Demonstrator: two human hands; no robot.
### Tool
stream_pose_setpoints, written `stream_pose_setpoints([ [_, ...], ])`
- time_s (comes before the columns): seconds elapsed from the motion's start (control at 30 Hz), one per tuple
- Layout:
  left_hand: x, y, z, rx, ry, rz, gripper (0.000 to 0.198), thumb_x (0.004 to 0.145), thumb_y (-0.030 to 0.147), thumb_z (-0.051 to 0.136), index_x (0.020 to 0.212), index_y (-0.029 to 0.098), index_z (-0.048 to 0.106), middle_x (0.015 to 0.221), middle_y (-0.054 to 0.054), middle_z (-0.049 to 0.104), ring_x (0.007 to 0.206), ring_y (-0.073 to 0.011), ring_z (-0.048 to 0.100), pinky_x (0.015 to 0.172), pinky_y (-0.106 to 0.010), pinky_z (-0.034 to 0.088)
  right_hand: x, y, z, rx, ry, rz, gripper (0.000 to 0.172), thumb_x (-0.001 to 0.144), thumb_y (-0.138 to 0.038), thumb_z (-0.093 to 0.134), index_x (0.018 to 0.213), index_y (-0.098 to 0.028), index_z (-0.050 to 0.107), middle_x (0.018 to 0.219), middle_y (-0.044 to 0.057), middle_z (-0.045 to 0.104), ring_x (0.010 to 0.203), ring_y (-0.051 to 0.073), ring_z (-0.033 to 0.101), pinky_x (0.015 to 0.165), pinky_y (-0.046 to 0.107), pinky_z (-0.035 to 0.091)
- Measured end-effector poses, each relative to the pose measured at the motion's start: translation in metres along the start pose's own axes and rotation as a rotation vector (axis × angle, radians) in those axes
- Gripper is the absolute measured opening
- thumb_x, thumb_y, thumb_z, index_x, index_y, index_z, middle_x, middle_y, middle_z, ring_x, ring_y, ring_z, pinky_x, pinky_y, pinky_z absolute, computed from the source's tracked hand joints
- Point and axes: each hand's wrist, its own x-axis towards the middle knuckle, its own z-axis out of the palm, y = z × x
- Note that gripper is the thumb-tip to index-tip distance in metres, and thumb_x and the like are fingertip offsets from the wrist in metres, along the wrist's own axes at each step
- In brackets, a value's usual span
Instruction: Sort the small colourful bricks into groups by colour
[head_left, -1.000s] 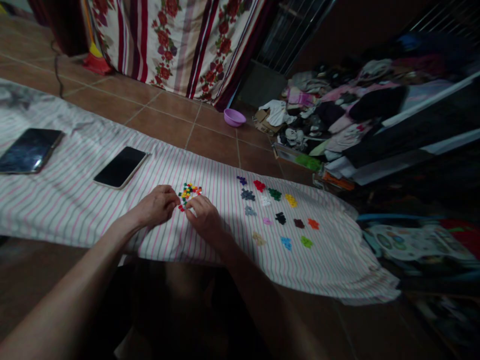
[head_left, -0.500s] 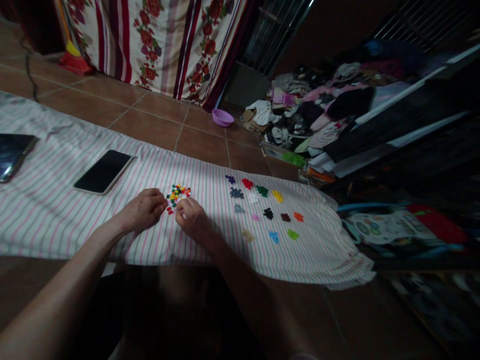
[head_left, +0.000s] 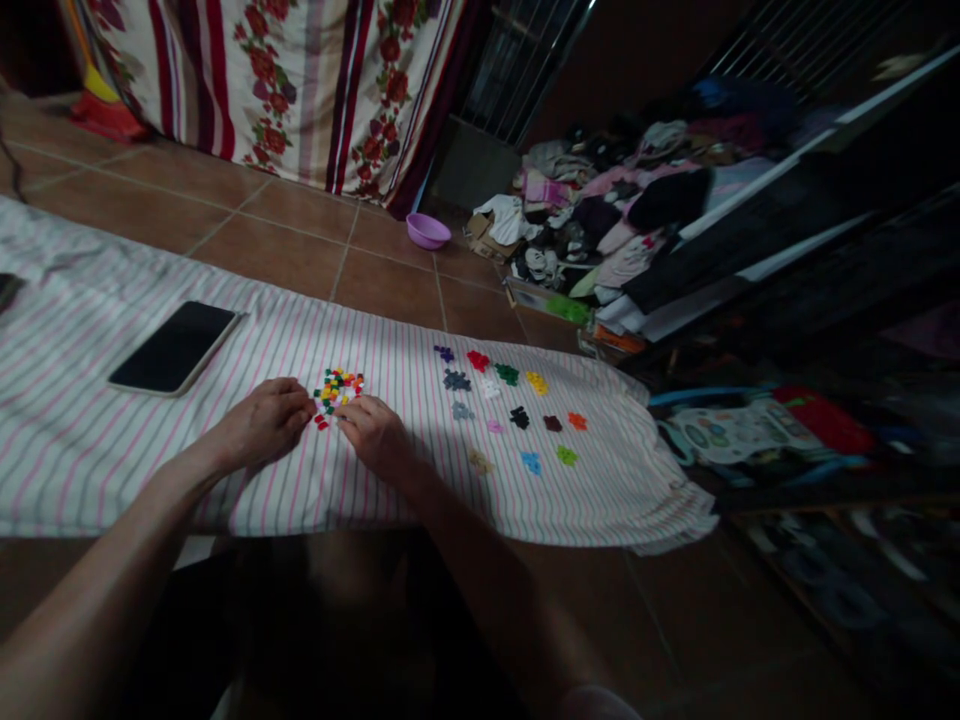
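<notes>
A small heap of mixed-colour little pieces (head_left: 340, 386), red, yellow, green, white and orange, lies on a striped cloth (head_left: 285, 500). At its left edge rests my left hand (head_left: 279, 415), fingers curled together; whatever they may hold is hidden. My right hand (head_left: 375, 432) is at the heap's near right side, thumb and forefinger pinched low over the pieces, and I cannot make out what is between them. To the right, similar pieces lie sorted by colour, among them a red group (head_left: 478, 360), a yellow group (head_left: 537, 382), a black group (head_left: 519, 417) and a tan group (head_left: 481, 462).
A dark-screened phone (head_left: 176, 347) lies on the cloth left of my hands. Beyond the cloth, a purple basin (head_left: 428, 231) stands on the tiled floor near a flowered curtain (head_left: 300, 90). Piled clothes (head_left: 592, 215) lie at the back right.
The view has shifted, so everything sits further left. My right hand's fingers have reached slightly further over the heap's near edge; my left hand stays beside it.
</notes>
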Motion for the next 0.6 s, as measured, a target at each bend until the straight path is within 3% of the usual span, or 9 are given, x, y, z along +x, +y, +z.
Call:
stream_pose_setpoints([
  [0.23, 0.001, 0.003, -0.003, 0.021, -0.025, -0.001, 0.035, 0.09, 0.03, 0.037, 0.079, 0.017, 0.067, 0.089, -0.008, 0.066, 0.09, -0.0188, 0.06, 0.087, -0.033, 0.047, -0.001, 0.001, -0.002, 0.168, 0.056, 0.115, 0.024, 0.088, -0.011, 0.052, 0.101, -0.02, 0.07, 0.099, 0.006, 0.072, 0.096, 0.017, 0.066, 0.091, 0.029, 0.051],
  [0.47, 0.001, 0.004, -0.005, 0.017, -0.065, 0.001, 0.034, 0.09, 0.029, 0.036, 0.081, 0.017, 0.066, 0.09, -0.008, 0.065, 0.09, -0.0183, 0.059, 0.085, -0.031, 0.046, -0.004, 0.008, -0.004, 0.753, 0.151, 0.538, 0.019, 0.079, -0.024, 0.056, 0.092, -0.021, 0.07, 0.083, 0.001, 0.073, 0.076, 0.015, 0.069, 0.071, 0.026, 0.055],
  [0.6, 0.002, 0.006, -0.007, 0.002, -0.058, -0.024, 0.032, 0.091, 0.028, 0.038, 0.082, 0.017, 0.066, 0.092, -0.008, 0.064, 0.09, -0.0175, 0.058, 0.085, -0.031, 0.046, 0.0, 0.012, -0.003, 0.965, 0.174, 0.686, 0.021, 0.07, -0.032, 0.063, 0.085, -0.02, 0.069, 0.072, 0.001, 0.071, 0.066, 0.014, 0.066, 0.062, 0.024, 0.053],
])
